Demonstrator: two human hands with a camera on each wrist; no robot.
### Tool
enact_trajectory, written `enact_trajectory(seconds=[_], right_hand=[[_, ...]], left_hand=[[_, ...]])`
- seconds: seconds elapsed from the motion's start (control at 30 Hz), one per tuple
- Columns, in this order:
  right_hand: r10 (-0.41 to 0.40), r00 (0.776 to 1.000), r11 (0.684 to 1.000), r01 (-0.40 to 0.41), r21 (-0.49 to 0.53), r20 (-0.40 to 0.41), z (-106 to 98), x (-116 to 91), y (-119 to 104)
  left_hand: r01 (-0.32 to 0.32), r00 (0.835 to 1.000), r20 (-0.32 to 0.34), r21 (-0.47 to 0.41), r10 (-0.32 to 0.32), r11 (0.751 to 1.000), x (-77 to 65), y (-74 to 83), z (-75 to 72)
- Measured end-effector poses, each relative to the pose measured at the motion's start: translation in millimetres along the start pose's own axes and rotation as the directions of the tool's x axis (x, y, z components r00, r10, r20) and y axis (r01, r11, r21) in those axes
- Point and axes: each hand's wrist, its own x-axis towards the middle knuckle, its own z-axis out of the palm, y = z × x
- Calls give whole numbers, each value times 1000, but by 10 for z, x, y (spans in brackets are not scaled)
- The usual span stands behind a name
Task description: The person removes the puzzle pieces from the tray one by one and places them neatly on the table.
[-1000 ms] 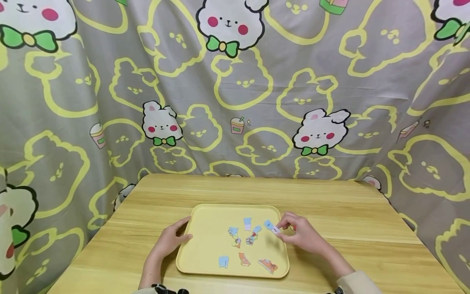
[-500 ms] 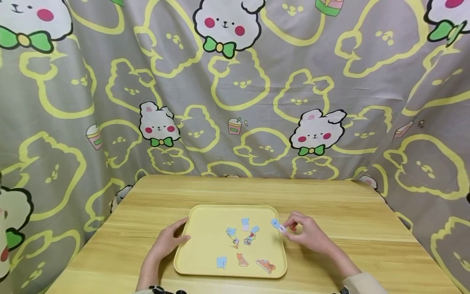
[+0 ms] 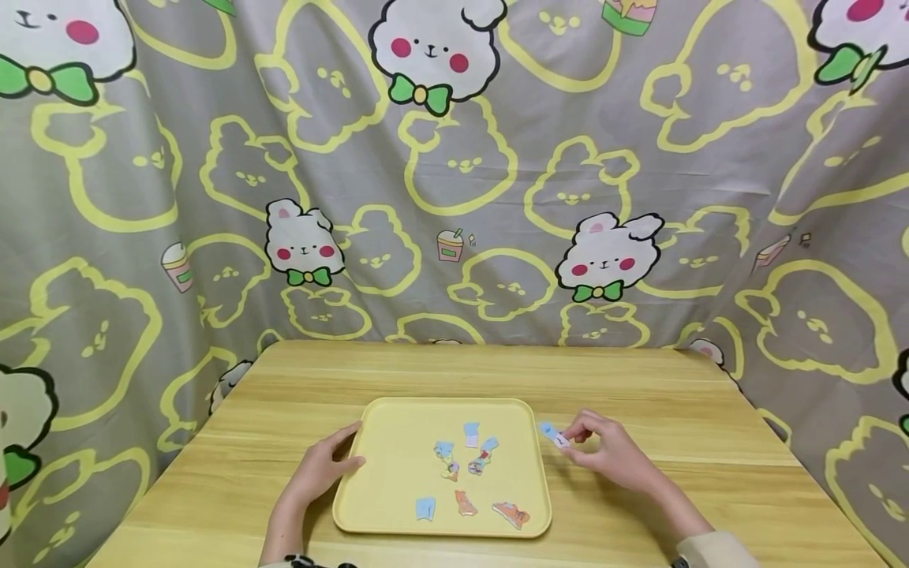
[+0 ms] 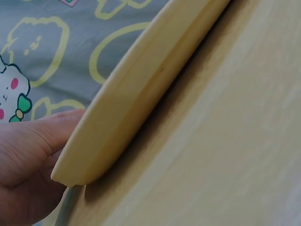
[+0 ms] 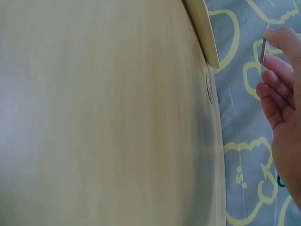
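Observation:
A light blue and pale pink puzzle piece (image 3: 555,435) is pinched between the thumb and fingers of my right hand (image 3: 609,451), just off the tray's right side. In the right wrist view that puzzle piece (image 5: 263,47) shows edge-on, above the table. My left hand (image 3: 321,465) holds the left edge of the yellow tray (image 3: 390,457), its thumb over the rim. The left wrist view shows the hand (image 4: 33,155) against the tray's outer wall (image 4: 117,113). On the tray lie a blue-pink piece (image 3: 472,435), joined colourful pieces (image 3: 447,459), another joined cluster (image 3: 481,457), and a blue piece (image 3: 425,508).
Two orange pieces, one narrow (image 3: 465,502) and one wider (image 3: 511,514), lie near the tray's front edge. A thin flat piece (image 5: 209,88) lies on the wooden table (image 3: 639,386) beside the tray. A patterned grey curtain (image 3: 490,158) hangs behind.
My right hand has moved right with the pinched puzzle piece, from above the tray's right part to beyond its rim. The left hand stays at the tray's edge; the head view shifts slightly.

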Motion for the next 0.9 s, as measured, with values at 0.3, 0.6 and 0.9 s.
enact_trajectory(seconds=[0.3,0.6,0.9], right_hand=[[56,998,998,-56,-26,-2,-97,-48,40],[86,996,993,-87,-81,-13,-191,-110,96],[119,992,983,-122,-138,-32,-263,-152,163]], left_hand=[[12,1000,7,0,-12,1000,-4,5,-17],[16,1000,14,-12,-16,1000,-14,16,-20],[19,1000,14,-18,-18,1000,-25,28,-15]])
